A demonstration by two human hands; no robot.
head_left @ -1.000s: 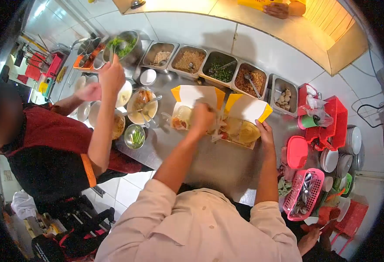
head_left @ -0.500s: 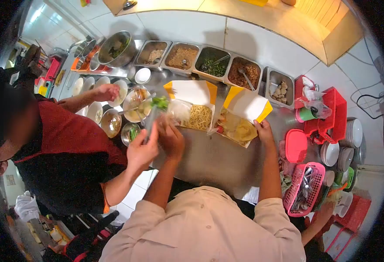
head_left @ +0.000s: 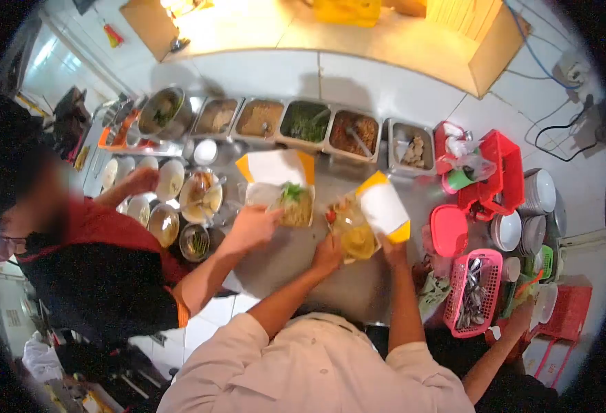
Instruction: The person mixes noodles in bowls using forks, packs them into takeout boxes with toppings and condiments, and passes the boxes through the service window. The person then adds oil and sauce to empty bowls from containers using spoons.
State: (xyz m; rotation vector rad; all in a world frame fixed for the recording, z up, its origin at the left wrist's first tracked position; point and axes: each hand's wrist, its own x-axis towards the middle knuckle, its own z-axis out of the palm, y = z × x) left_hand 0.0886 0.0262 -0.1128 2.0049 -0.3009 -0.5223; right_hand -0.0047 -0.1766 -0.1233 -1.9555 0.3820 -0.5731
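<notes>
Both my hands are on an open yellow-and-white takeaway box (head_left: 384,208), which sits turned at an angle over the steel counter. My left hand (head_left: 327,252) grips its near left edge. My right hand (head_left: 393,252) holds the right side, below the raised lid; its fingertips are partly hidden. Inside lies a clear plastic bag with yellowish contents (head_left: 358,237), with something red (head_left: 330,215) at the left corner. Left of it stands a second open box (head_left: 275,165) of noodles (head_left: 296,215) topped with leafy greens (head_left: 292,191). A co-worker's hand (head_left: 258,224) touches that box.
Steel trays of toppings (head_left: 354,134) line the back. Bowls (head_left: 201,196) crowd the left, near the co-worker in red and black. On the right are a red lid (head_left: 449,230), a pink cutlery basket (head_left: 475,292) and stacked dishes (head_left: 538,193). Another person's arm (head_left: 499,358) reaches in lower right.
My left hand has moved right, from beside the noodle box to the other box, which is now tilted differently. The greens have gone from the co-worker's hold onto the noodles. The view has shifted.
</notes>
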